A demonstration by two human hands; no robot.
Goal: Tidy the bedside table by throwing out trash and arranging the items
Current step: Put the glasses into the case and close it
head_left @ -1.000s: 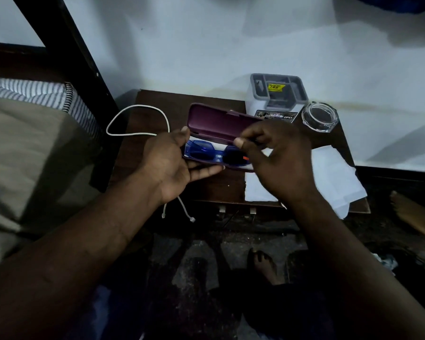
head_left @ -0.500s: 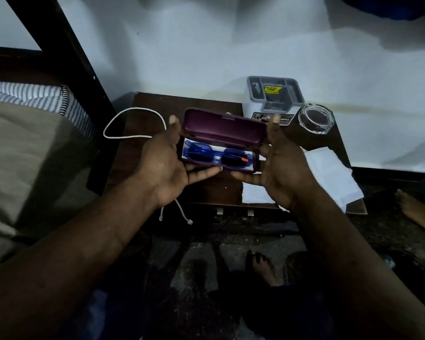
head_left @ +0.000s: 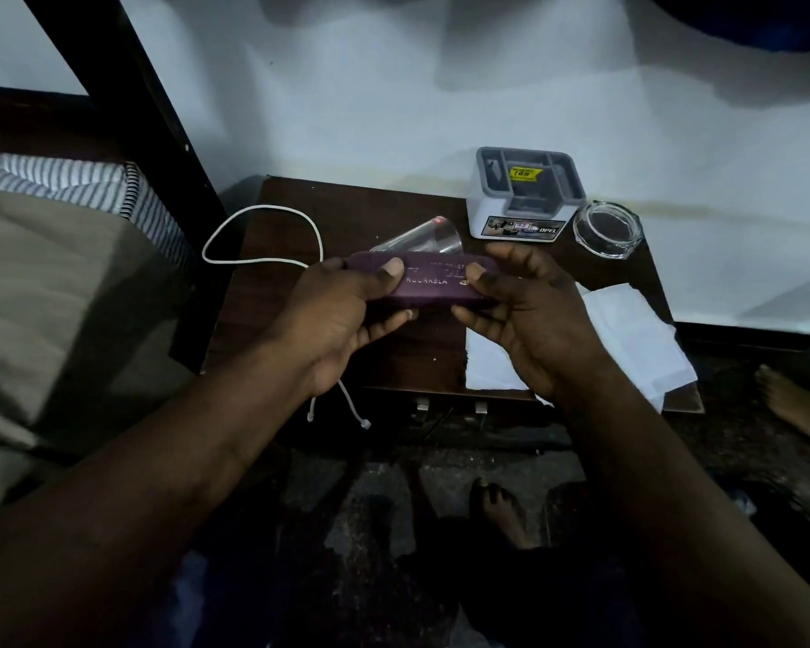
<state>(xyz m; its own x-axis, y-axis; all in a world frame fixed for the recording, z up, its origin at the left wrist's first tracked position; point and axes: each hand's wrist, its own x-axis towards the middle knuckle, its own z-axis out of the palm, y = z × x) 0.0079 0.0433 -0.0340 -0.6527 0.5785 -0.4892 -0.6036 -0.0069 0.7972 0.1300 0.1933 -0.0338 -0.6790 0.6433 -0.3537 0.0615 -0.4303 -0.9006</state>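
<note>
Purple case (head_left: 436,286), lid closed, was held level above the front half of the counter (head_left: 300,198), clear of its surface. Left grip (head_left: 342,315) clasped the case's left end, thumb on the lid and fingers curled beneath. Right grip (head_left: 534,320) pinched the right end, thumb on top and fingers under, the rest of them loosely spread. Lettering on the lid was only partly legible.

Behind the case a clear tumbler (head_left: 417,238) lay on its side. A grey organiser (head_left: 524,194) stood at the back by the wall, a glass ashtray (head_left: 608,229) just beside it. White paper (head_left: 627,339) overhung the right front corner. A white cable (head_left: 263,233) looped off the left edge.
</note>
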